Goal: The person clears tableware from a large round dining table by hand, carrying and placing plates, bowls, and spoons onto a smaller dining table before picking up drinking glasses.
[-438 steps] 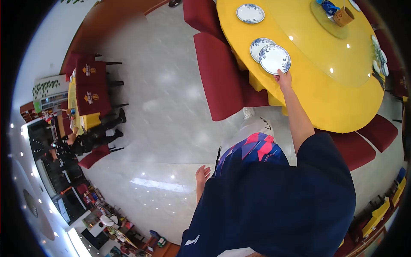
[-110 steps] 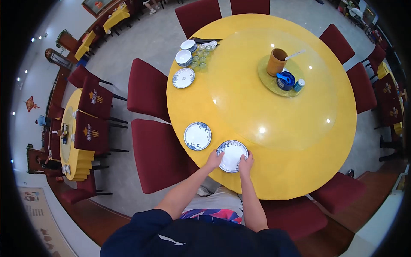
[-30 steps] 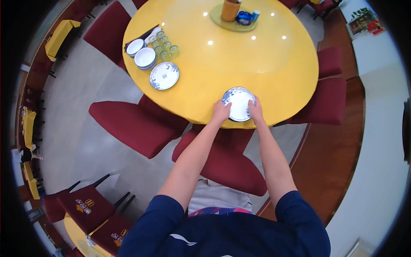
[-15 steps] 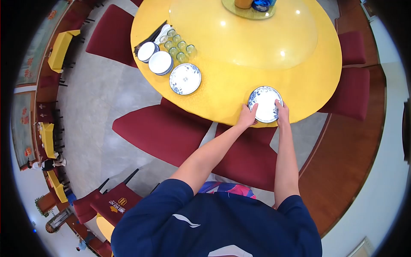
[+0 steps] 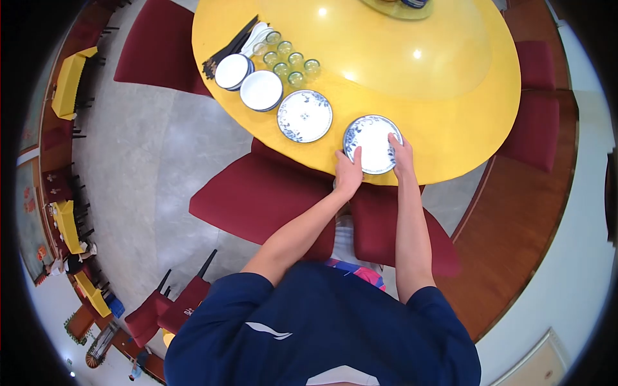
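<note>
Both my hands grip a white plate with a blue floral rim, near the front edge of the yellow table. My left hand is closed on its lower left side, thumb on top. On its right side my right hand is closed, thumb over the rim. Whether more plates lie under it I cannot tell. Just left of it lies another blue-patterned plate, apart from my hands. Beyond that are stacked white bowls and a smaller stack of white dishes.
Several glass cups, white spoons and black chopsticks lie at the left of the yellow table. A round turntable covers its middle. Dark red chairs stand around it. A person is far left.
The plate in my hands has moved left, closer to the other patterned plate. My view has shifted, and the dishes on the left now appear nearer.
</note>
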Action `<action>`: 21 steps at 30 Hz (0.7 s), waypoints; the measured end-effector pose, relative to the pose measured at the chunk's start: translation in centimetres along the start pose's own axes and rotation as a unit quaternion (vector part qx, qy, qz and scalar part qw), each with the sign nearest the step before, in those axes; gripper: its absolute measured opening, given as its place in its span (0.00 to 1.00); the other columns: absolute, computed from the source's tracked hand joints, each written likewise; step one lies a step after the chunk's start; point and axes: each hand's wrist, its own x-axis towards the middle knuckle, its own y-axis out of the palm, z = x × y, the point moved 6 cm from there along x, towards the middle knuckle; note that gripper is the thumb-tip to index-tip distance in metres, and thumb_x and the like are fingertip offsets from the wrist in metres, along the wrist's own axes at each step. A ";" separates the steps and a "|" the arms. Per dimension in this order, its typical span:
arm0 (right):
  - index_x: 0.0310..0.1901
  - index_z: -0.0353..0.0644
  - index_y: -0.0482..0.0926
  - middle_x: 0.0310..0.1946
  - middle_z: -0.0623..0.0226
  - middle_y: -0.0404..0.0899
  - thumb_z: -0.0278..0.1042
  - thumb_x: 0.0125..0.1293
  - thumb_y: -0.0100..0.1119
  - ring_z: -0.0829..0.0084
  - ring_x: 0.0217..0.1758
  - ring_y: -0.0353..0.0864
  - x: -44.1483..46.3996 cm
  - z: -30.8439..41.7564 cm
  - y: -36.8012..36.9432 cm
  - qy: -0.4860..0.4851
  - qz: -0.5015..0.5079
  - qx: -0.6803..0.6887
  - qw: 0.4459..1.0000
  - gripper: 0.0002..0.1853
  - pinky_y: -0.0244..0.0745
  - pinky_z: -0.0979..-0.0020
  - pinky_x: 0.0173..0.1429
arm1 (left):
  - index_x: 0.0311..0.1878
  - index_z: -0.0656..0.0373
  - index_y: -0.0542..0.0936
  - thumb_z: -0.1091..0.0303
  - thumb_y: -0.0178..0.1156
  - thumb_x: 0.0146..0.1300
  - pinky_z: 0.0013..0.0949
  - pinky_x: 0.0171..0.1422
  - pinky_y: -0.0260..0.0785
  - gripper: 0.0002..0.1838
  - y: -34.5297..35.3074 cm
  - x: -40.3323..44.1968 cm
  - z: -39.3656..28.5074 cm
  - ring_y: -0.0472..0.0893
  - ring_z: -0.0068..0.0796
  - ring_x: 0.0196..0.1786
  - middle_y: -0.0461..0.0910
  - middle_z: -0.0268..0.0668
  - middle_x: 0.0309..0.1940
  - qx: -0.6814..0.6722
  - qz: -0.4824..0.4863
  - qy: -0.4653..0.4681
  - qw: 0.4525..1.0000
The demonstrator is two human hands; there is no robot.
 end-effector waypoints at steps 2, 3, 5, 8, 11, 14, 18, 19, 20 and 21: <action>0.57 0.27 0.75 0.47 0.59 0.82 0.30 0.67 0.63 0.74 0.44 0.82 -0.8 0.6 4.1 -0.009 0.023 -0.044 0.999 0.21 0.78 0.73 0.48 | 0.53 0.73 0.62 0.49 0.54 0.71 0.34 0.21 0.73 0.30 -3.7 -0.4 -0.8 0.80 0.33 0.20 0.78 0.50 0.30 -0.037 -0.018 0.005 0.999; 0.57 0.27 0.75 0.47 0.59 0.82 0.30 0.67 0.63 0.74 0.44 0.82 -1.1 0.9 6.4 -0.010 0.021 -0.047 0.999 0.21 0.78 0.73 0.48 | 0.54 0.73 0.62 0.49 0.54 0.72 0.34 0.22 0.74 0.30 -5.5 -0.2 -1.0 0.80 0.33 0.20 0.79 0.49 0.30 -0.048 -0.025 -0.005 0.998; 0.59 0.27 0.74 0.48 0.58 0.82 0.29 0.66 0.63 0.74 0.46 0.82 -1.9 1.4 10.9 -0.027 0.066 -0.057 0.996 0.22 0.78 0.73 0.49 | 0.54 0.74 0.63 0.46 0.51 0.72 0.40 0.26 0.72 0.32 -8.7 0.4 -1.3 0.81 0.42 0.21 0.79 0.55 0.31 -0.064 -0.049 0.005 0.997; 0.59 0.27 0.74 0.48 0.57 0.82 0.29 0.66 0.64 0.73 0.47 0.81 -1.6 0.4 15.8 -0.019 0.091 -0.036 0.995 0.23 0.77 0.73 0.51 | 0.53 0.75 0.64 0.46 0.51 0.72 0.45 0.39 0.74 0.32 -12.5 3.1 -0.1 0.84 0.53 0.33 0.80 0.62 0.36 -0.031 -0.072 0.001 0.997; 0.58 0.27 0.75 0.46 0.60 0.83 0.29 0.65 0.64 0.74 0.44 0.82 -0.9 -1.0 18.4 -0.036 0.075 -0.023 0.996 0.22 0.77 0.74 0.48 | 0.49 0.77 0.65 0.49 0.54 0.72 0.34 0.21 0.71 0.31 -15.1 6.0 1.4 0.80 0.35 0.20 0.79 0.52 0.29 0.018 -0.138 0.078 0.987; 0.56 0.27 0.77 0.44 0.60 0.83 0.30 0.66 0.64 0.75 0.42 0.83 -0.9 -1.3 20.2 -0.050 0.052 -0.025 0.997 0.20 0.78 0.74 0.46 | 0.49 0.77 0.66 0.48 0.54 0.71 0.34 0.21 0.71 0.31 -16.7 7.6 1.5 0.80 0.35 0.19 0.79 0.51 0.27 0.028 -0.139 0.076 0.987; 0.56 0.27 0.77 0.45 0.58 0.83 0.30 0.66 0.64 0.74 0.42 0.82 -1.0 -1.9 20.5 -0.067 -0.021 -0.069 0.995 0.21 0.78 0.74 0.46 | 0.50 0.77 0.66 0.48 0.54 0.71 0.35 0.23 0.70 0.31 -18.1 7.8 -0.1 0.80 0.36 0.20 0.79 0.50 0.25 0.048 -0.121 0.061 0.990; 0.56 0.27 0.77 0.45 0.58 0.83 0.31 0.66 0.64 0.74 0.42 0.82 -1.1 -1.9 20.3 -0.074 -0.048 -0.082 0.993 0.21 0.78 0.74 0.47 | 0.51 0.77 0.66 0.47 0.53 0.71 0.43 0.38 0.70 0.32 -18.3 7.4 -1.0 0.80 0.50 0.34 0.79 0.59 0.34 0.049 -0.090 0.027 0.994; 0.56 0.27 0.77 0.45 0.58 0.83 0.31 0.66 0.64 0.74 0.42 0.82 -1.2 -1.9 20.3 -0.074 -0.049 -0.083 0.993 0.21 0.78 0.74 0.47 | 0.53 0.77 0.67 0.46 0.52 0.71 0.51 0.54 0.70 0.34 -18.4 7.0 -2.0 0.79 0.64 0.49 0.78 0.67 0.43 0.051 -0.058 -0.007 0.997; 0.56 0.27 0.77 0.45 0.58 0.83 0.31 0.66 0.64 0.74 0.42 0.82 -1.4 -1.8 20.2 -0.080 -0.064 -0.089 0.991 0.21 0.77 0.74 0.47 | 0.54 0.77 0.66 0.46 0.51 0.71 0.52 0.54 0.70 0.34 -18.4 7.3 -2.1 0.79 0.65 0.49 0.78 0.68 0.43 0.059 -0.044 -0.013 0.997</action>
